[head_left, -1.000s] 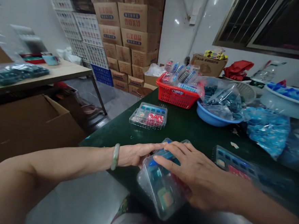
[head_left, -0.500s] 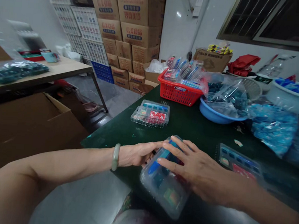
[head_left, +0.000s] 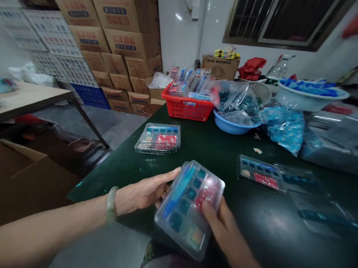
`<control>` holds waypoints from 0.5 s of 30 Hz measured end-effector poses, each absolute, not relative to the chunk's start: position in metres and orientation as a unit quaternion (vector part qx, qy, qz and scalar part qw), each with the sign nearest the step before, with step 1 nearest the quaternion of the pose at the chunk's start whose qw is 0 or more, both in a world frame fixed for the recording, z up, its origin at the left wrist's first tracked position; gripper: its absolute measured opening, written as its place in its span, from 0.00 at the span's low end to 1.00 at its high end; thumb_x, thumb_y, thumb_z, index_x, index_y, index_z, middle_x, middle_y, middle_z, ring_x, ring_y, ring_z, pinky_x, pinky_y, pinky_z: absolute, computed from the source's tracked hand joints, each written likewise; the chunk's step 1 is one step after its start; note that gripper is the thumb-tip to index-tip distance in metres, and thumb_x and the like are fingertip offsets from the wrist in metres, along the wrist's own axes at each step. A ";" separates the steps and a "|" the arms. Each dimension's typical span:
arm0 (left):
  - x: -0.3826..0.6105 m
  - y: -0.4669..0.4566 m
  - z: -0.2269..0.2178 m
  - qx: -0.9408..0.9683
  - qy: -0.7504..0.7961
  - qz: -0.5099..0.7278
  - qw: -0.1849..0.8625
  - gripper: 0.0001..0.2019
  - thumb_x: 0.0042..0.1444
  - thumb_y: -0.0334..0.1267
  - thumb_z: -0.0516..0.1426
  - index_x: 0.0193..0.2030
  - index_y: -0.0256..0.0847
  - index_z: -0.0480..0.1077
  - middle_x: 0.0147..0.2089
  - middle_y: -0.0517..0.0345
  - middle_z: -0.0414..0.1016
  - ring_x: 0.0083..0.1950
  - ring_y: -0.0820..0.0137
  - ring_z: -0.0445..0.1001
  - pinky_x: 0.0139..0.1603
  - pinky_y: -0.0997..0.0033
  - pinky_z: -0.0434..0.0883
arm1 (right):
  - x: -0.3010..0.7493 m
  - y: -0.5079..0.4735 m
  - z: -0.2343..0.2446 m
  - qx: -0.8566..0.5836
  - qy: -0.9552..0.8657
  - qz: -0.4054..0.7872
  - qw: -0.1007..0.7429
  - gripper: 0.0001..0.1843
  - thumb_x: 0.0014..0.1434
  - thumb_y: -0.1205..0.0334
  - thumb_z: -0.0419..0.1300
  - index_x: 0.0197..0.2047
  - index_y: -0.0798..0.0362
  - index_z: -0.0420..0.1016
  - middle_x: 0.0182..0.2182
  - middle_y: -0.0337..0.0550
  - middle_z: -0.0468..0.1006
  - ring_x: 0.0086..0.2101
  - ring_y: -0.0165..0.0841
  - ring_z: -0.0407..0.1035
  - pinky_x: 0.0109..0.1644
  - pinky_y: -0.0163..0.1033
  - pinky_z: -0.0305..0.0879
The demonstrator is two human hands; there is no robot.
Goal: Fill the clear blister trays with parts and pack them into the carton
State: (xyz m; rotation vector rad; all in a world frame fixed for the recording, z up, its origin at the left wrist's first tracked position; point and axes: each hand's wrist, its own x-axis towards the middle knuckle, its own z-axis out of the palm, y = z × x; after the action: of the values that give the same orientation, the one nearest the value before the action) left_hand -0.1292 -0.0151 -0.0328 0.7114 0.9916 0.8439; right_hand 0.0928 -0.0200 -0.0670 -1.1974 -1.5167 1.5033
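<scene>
A clear plastic blister case (head_left: pixel 188 210) is held tilted above the near edge of the dark green table (head_left: pixel 124 173). Inside it show a blue pen, several teal pieces in small wells, a red patterned packet and a small pale piece. My left hand (head_left: pixel 150 191), with a jade-coloured bangle at the wrist, grips the case's left edge, thumb on top and fingers underneath. On the right edge my right hand (head_left: pixel 222 220) holds it, thumb over the red packet; its other fingers are mostly hidden. A stack of similar cases (head_left: pixel 158 138) lies beyond my left hand.
Another filled case (head_left: pixel 260 174) lies at right beside open clear trays (head_left: pixel 321 205). Behind stand a red basket (head_left: pixel 188 110) of packs, a blue basin (head_left: pixel 236 125) with bagged pieces and a blue-filled bag (head_left: pixel 283 127). Cardboard boxes (head_left: pixel 124 44) are piled at the back.
My right hand has moved from lying across the top of the case to holding its right edge, uncovering the contents. The view has swung to the right.
</scene>
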 end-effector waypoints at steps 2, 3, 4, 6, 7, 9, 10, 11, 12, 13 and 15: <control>-0.127 -0.019 -0.030 0.317 0.439 0.365 0.758 0.21 0.50 0.45 0.60 0.50 0.41 0.68 0.46 0.48 0.74 0.47 0.53 0.72 0.47 0.53 0.68 | 0.074 -0.019 -0.062 -0.427 -0.552 0.612 0.371 0.30 0.58 0.47 0.53 0.60 0.49 0.56 0.52 0.45 0.70 0.51 0.41 0.64 0.55 0.49 0.60; -0.126 -0.021 -0.030 0.310 0.431 0.358 0.768 0.22 0.50 0.41 0.61 0.52 0.42 0.66 0.48 0.49 0.73 0.48 0.55 0.72 0.49 0.53 0.67 | 0.069 -0.017 -0.058 -0.415 -0.544 0.615 0.392 0.29 0.58 0.48 0.54 0.60 0.48 0.56 0.53 0.44 0.69 0.51 0.40 0.64 0.56 0.48 0.59; -0.125 -0.023 -0.030 0.308 0.423 0.362 0.771 0.23 0.50 0.37 0.61 0.53 0.42 0.64 0.49 0.48 0.73 0.48 0.56 0.72 0.50 0.52 0.67 | 0.065 -0.016 -0.055 -0.402 -0.541 0.616 0.408 0.30 0.58 0.48 0.54 0.61 0.47 0.55 0.54 0.43 0.68 0.53 0.40 0.62 0.57 0.47 0.58; -0.122 -0.027 -0.029 0.315 0.415 0.385 0.762 0.23 0.51 0.32 0.60 0.55 0.40 0.62 0.48 0.47 0.73 0.45 0.58 0.73 0.49 0.53 0.68 | 0.065 -0.013 -0.051 -0.386 -0.536 0.620 0.424 0.32 0.57 0.50 0.55 0.62 0.47 0.52 0.56 0.43 0.65 0.54 0.39 0.60 0.58 0.47 0.57; -0.120 -0.030 -0.028 0.328 0.413 0.399 0.750 0.24 0.51 0.32 0.59 0.56 0.40 0.61 0.48 0.47 0.73 0.44 0.58 0.74 0.48 0.54 0.69 | 0.067 -0.013 -0.050 -0.382 -0.534 0.620 0.430 0.35 0.56 0.50 0.57 0.63 0.47 0.50 0.57 0.44 0.63 0.55 0.39 0.59 0.59 0.47 0.56; -0.117 -0.034 -0.022 0.378 0.407 0.420 0.718 0.31 0.51 0.32 0.60 0.61 0.42 0.55 0.51 0.46 0.71 0.46 0.57 0.73 0.48 0.54 0.69 | 0.072 -0.013 -0.050 -0.370 -0.527 0.613 0.458 0.43 0.53 0.51 0.61 0.65 0.48 0.42 0.60 0.46 0.58 0.57 0.41 0.57 0.59 0.48 0.55; -0.116 -0.036 -0.017 0.411 0.402 0.429 0.696 0.37 0.49 0.32 0.61 0.64 0.44 0.49 0.54 0.46 0.69 0.50 0.55 0.71 0.50 0.53 0.67 | 0.075 -0.013 -0.050 -0.359 -0.523 0.608 0.478 0.48 0.51 0.52 0.63 0.66 0.47 0.38 0.62 0.47 0.55 0.58 0.41 0.55 0.59 0.49 0.55; -0.116 -0.037 -0.012 0.447 0.399 0.436 0.672 0.44 0.47 0.31 0.63 0.66 0.47 0.42 0.57 0.46 0.65 0.54 0.53 0.67 0.52 0.52 0.65 | 0.077 -0.014 -0.049 -0.345 -0.519 0.602 0.499 0.52 0.48 0.52 0.65 0.66 0.46 0.34 0.63 0.48 0.51 0.59 0.42 0.53 0.59 0.49 0.56; -0.116 -0.038 -0.008 0.486 0.396 0.438 0.644 0.50 0.44 0.31 0.64 0.67 0.49 0.35 0.60 0.47 0.62 0.58 0.52 0.63 0.55 0.51 0.63 | 0.079 -0.015 -0.048 -0.328 -0.518 0.596 0.518 0.56 0.46 0.53 0.66 0.66 0.45 0.32 0.64 0.47 0.48 0.60 0.44 0.50 0.59 0.50 0.57; -0.118 -0.037 -0.005 0.527 0.394 0.439 0.612 0.56 0.41 0.31 0.66 0.67 0.50 0.29 0.62 0.47 0.59 0.61 0.50 0.59 0.58 0.50 0.60 | 0.080 -0.016 -0.047 -0.310 -0.519 0.590 0.535 0.58 0.43 0.53 0.68 0.66 0.44 0.31 0.65 0.47 0.45 0.61 0.45 0.48 0.58 0.50 0.58; -0.122 -0.036 -0.004 0.607 0.388 0.433 0.542 0.61 0.39 0.32 0.67 0.66 0.51 0.23 0.65 0.48 0.53 0.64 0.50 0.53 0.62 0.49 0.54 | 0.081 -0.018 -0.047 -0.279 -0.529 0.573 0.560 0.62 0.39 0.54 0.70 0.66 0.42 0.32 0.66 0.45 0.40 0.62 0.47 0.43 0.58 0.51 0.58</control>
State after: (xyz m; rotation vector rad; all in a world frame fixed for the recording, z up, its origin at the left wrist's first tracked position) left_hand -0.1224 -0.0356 -0.0043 1.4411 0.9217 1.0274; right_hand 0.0812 -0.0176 -0.0470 -0.6572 -1.2483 1.3518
